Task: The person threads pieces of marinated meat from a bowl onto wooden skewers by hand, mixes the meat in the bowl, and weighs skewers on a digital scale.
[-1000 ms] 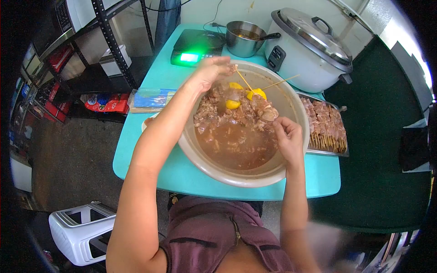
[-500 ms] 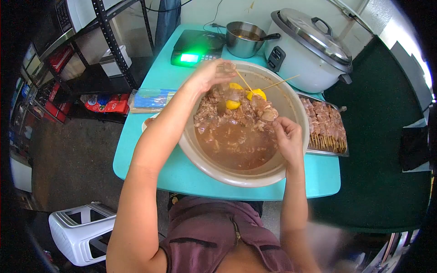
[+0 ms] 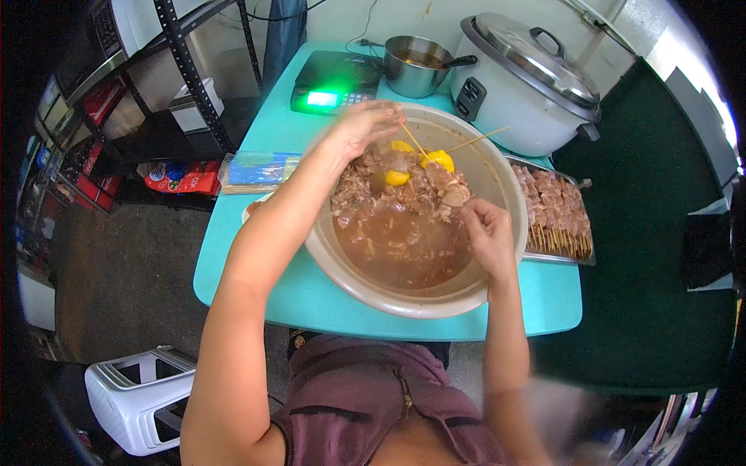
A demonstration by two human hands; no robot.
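Over the far rim of a big beige tub (image 3: 373,293), my left hand (image 3: 365,126) grips the upper end of a bamboo skewer (image 3: 413,140). The skewer slants down to the right, with meat pieces (image 3: 446,186) at its lower end. My right hand (image 3: 488,229) pinches the lowest of that meat between thumb and fingers. Sliced raw meat (image 3: 361,186) in brownish liquid (image 3: 396,256) fills the tub. Yellow citrus pieces (image 3: 398,179) lie among it. A second bamboo stick (image 3: 478,138) leans out toward the right rim.
Right of the tub, a metal tray (image 3: 556,258) holds rows of skewered meat (image 3: 553,202). Behind stand a lit scale (image 3: 334,78), a steel pot (image 3: 416,78) and a large rice cooker (image 3: 521,101). A blue packet (image 3: 260,169) lies left on the turquoise table (image 3: 291,299).
My right hand has shifted slightly left and stays at the meat on the skewer's lower end. My left hand has barely moved.
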